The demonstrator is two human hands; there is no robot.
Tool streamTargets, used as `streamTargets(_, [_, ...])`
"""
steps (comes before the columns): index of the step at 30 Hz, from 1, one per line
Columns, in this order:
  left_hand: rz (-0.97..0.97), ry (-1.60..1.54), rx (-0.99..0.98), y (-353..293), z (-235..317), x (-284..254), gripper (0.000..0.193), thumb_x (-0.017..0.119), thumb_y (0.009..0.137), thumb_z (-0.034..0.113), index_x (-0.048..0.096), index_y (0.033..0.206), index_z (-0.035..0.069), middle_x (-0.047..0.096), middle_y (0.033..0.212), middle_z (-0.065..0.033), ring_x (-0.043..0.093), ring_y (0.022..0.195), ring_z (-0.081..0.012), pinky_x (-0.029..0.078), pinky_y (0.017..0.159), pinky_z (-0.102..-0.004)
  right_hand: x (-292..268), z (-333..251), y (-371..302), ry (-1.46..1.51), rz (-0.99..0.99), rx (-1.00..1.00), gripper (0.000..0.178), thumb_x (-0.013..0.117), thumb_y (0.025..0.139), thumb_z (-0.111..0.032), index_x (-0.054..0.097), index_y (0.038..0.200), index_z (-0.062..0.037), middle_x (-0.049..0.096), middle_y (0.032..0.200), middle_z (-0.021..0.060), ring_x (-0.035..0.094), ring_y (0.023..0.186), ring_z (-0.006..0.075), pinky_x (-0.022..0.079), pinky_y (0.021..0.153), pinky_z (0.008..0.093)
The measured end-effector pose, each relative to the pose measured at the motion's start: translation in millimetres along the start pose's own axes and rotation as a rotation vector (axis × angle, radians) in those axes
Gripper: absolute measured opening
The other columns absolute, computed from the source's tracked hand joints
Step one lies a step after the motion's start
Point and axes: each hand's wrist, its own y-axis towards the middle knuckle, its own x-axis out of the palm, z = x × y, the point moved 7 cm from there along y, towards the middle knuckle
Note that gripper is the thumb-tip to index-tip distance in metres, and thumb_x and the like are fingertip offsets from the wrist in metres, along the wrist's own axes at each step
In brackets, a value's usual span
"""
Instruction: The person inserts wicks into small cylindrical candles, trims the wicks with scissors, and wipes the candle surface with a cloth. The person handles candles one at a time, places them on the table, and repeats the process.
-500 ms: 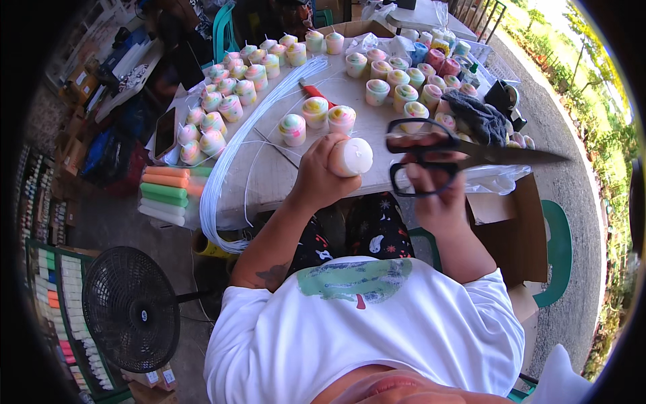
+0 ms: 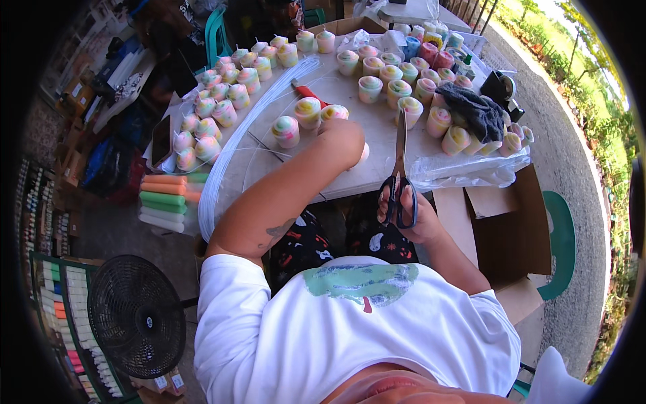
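Observation:
My left hand [image 2: 343, 140] is bent over the front of the table, its fingers mostly hidden behind the wrist. A pale candle [image 2: 365, 153] peeks out at its right side, in the hand's grip. Just beyond stand pastel swirled candles in cups: a green-topped one [image 2: 286, 131], a yellow one [image 2: 307, 112] and another [image 2: 334, 113] partly covered by the hand. My right hand [image 2: 420, 221] has its fingers through the dark blue handles of large scissors [image 2: 401, 151]. Their blades point away from me and look closed together.
A bundle of white wick strands [image 2: 232, 145] curves along the table's left, beside rows of candles [image 2: 224, 113]. A red-handled tool [image 2: 311, 93] lies mid-table. More candles [image 2: 398, 93] and a dark cloth [image 2: 473, 108] sit at right. An open cardboard box [image 2: 511, 236] and a black fan [image 2: 138, 316] flank me.
My left hand has moved forward and turned over with the candle. My right hand has drawn down and left, and the scissors have swung from pointing right to pointing away from me.

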Motion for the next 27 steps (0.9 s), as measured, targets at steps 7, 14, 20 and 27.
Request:
streamTargets(7, [0.081,-0.530,0.324,-2,-34,-36,0.056,0.074,0.070,0.007,0.051,0.120,0.002,0.060,0.106,-0.0120,0.061,0.092,-0.0171,0.049,0.080,-0.0300,6,37,-20,-0.001,-0.178,0.227,0.080,0.047,0.071,-0.082,0.053,0.100,-0.0081,0.055,0.090,0.0050,0.055,0.083,0.0175,0.042,0.080,0.0332])
streamTargets(14, [0.308,-0.783,0.258,-7,-45,-18,0.013,0.065,0.081,0.004,0.064,0.093,-0.002,0.065,0.082,-0.0058,0.062,0.077,-0.0116,0.049,0.070,-0.0262,12,45,5,0.114,-0.151,0.230,0.076,0.038,0.077,-0.081,0.055,0.093,-0.0091,0.055,0.084,0.0041,0.054,0.079,0.0185,0.041,0.077,0.0317])
streamTargets(20, [0.406,-0.852,0.278,-21,-38,-29,0.012,0.066,0.083,0.007,0.066,0.092,-0.002,0.068,0.084,-0.0081,0.063,0.076,-0.0117,0.049,0.070,-0.0255,19,19,25,0.058,-0.066,0.189,0.071,0.035,0.081,-0.079,0.055,0.084,-0.0113,0.053,0.078,0.0019,0.051,0.073,0.0188,0.039,0.072,0.0300])
streamTargets(27, [0.477,-0.707,0.237,-27,-37,-34,0.016,0.068,0.080,0.011,0.067,0.092,0.001,0.069,0.085,-0.0143,0.067,0.079,-0.0205,0.050,0.072,-0.0308,-8,0,21,-0.041,0.231,0.070,0.053,0.046,0.090,-0.062,0.056,0.078,-0.0109,0.049,0.062,0.0025,0.047,0.053,0.0155,0.038,0.053,0.0265])
